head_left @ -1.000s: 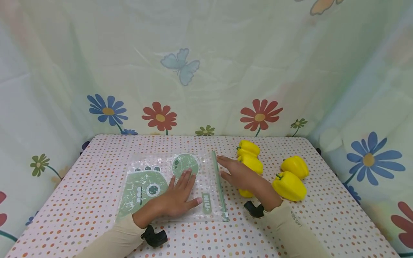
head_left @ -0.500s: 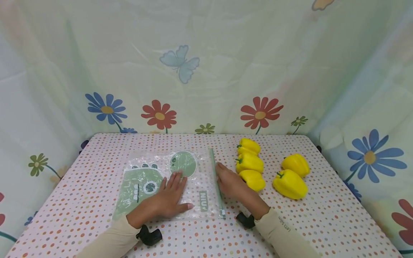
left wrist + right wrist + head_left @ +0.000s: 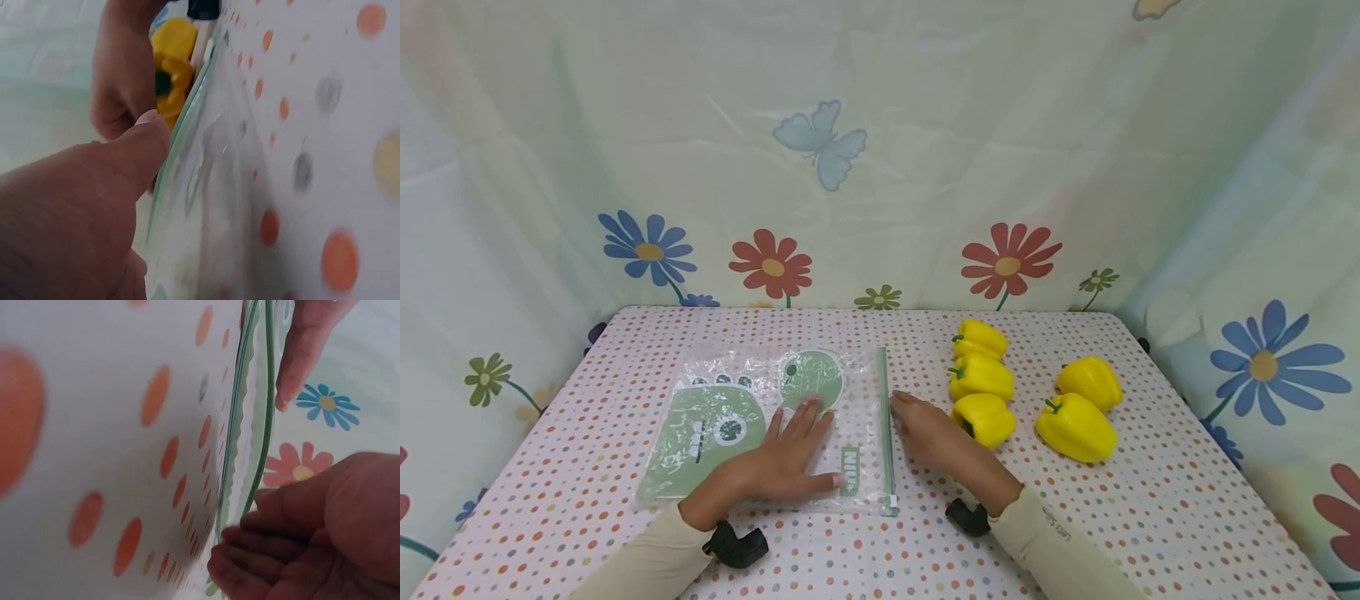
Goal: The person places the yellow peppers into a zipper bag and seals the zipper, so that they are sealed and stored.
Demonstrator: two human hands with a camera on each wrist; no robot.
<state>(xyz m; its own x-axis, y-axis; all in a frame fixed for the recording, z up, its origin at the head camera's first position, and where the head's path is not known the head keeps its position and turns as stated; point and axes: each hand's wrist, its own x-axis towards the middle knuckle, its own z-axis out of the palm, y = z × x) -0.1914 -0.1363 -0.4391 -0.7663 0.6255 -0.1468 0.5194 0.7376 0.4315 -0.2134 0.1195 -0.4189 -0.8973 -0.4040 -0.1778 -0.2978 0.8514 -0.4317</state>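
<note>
A clear zip bag with a green dinosaur print lies flat on the dotted table, its green-edged mouth toward the right. My left hand rests on the bag with fingers spread and thumb out to the right. At the mouth, my right hand has curled fingers and pinches the green edge. The two green edges stand apart in the right wrist view, the upper one bowed up toward the right hand. Part of the dinosaur print is hidden under the left hand.
Right of the right hand, three yellow bell peppers form a column. Two more yellow bell peppers lie farther right. A flower-printed curtain hangs behind the polka-dot table and along its sides.
The bag has slid left under my left hand. My right hand has moved left with the bag's mouth, its fingers going from extended to curled at the green edge. The peppers stay put.
</note>
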